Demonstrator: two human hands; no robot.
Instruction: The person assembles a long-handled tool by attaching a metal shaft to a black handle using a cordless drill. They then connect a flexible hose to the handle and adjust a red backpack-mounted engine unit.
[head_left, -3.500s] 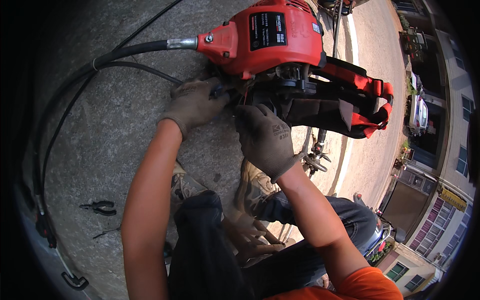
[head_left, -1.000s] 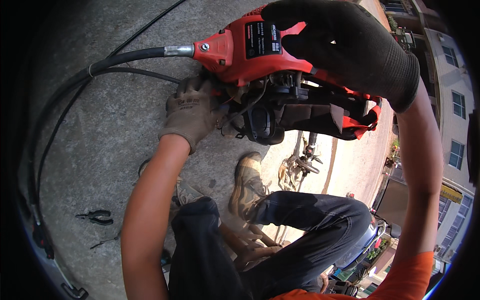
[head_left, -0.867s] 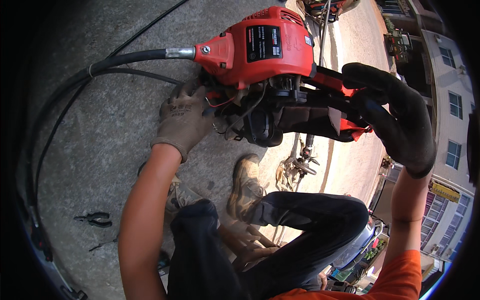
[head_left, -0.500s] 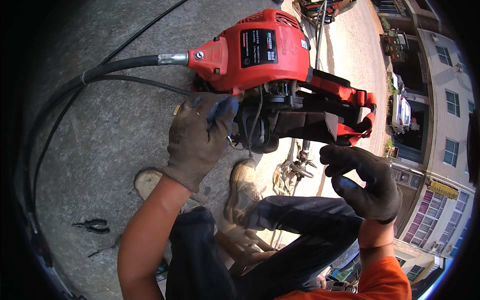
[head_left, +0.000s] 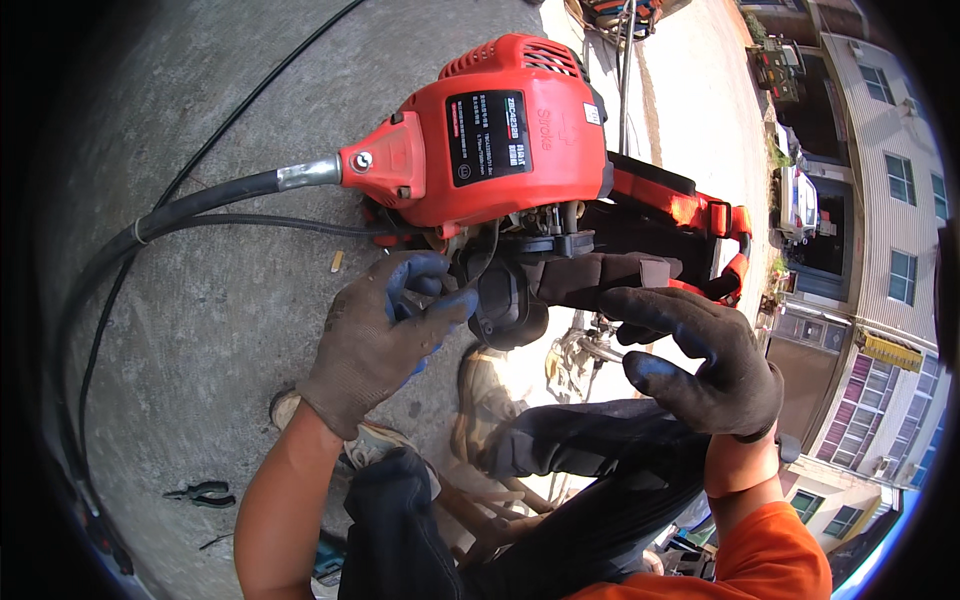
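Note:
A red backpack brush cutter engine (head_left: 500,135) sits in front of me, a black flexible drive shaft (head_left: 215,198) running off to the left. Beneath its housing is a black box-shaped cover (head_left: 500,305), with a thin cable (head_left: 489,255) hanging beside it. My left hand (head_left: 380,325), in a grey-and-blue work glove, is just left of this cover, fingers and thumb apart with nothing visible between them. My right hand (head_left: 705,360), gloved alike, hovers by the padded dark harness (head_left: 605,278); its fingers are curved and parted from the thumb, holding nothing.
Pliers (head_left: 203,493) lie on the concrete at the lower left. A small yellowish piece (head_left: 337,261) is on the ground near my left hand. My shoes (head_left: 483,400) are below the engine. Red straps (head_left: 735,225) extend at its right. A road, vehicles and buildings (head_left: 890,190) lie beyond.
My left hand has drawn down and left, from the engine's underside, its fingers spreading. My right hand has come slightly left and down. The engine appears a little farther left and lower.

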